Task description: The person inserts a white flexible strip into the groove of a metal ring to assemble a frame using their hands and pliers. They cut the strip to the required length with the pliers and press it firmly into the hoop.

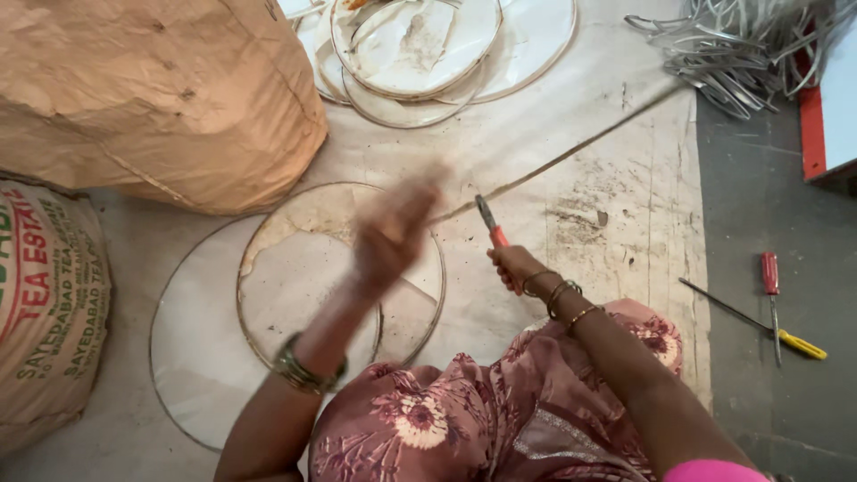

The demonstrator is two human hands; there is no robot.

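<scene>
A pair of red-handled pliers is clamped in the right hand, the fingers being wrapped tight round the handles, and the metal nose is set against a long thin wire that runs away from that hand, up and to the right, toward a tangled heap of bent grey metal strips. The left hand is raised just to the left of the pliers and is blurred; the wire seems to end at it, but whether it is closed on the wire cannot be told. Beneath the left hand, thin wire hoops are laid overlapping on a stained, pale sheet. Further hoops are stacked beyond both hands. To the right of the right hand, two screwdrivers, one red-handled and one yellow-handled, are crossed on the grey floor. Bulging sacks are stood left of the left hand.
</scene>
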